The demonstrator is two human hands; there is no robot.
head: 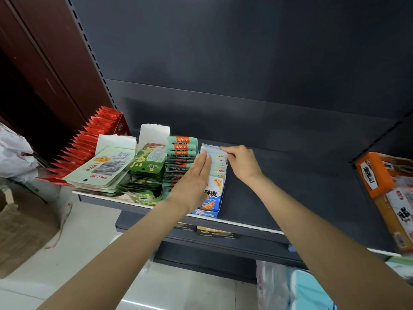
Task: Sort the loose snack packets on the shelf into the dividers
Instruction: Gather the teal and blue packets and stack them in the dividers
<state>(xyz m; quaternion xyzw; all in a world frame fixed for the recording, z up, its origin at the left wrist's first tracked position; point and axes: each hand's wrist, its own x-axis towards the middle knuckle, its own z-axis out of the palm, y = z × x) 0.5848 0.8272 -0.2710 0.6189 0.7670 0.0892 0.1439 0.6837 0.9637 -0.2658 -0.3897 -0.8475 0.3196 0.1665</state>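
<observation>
- We see a dark shelf; red packets at its left end, then green packets
- Our left hand lies flat, fingers straight, against the white-blue packets standing in their box
- Our right hand pinches that row's rear packets

You face a dark grey shelf with a white front edge, and at its far left a row of bright red packets. Beside them lie pale green packets with red script, then darker green packets with yellow lettering, then mint-green packets with orange labels. The white packets stand in a blue and white box; to the right sits an orange box with a white label and black lettering.
</observation>
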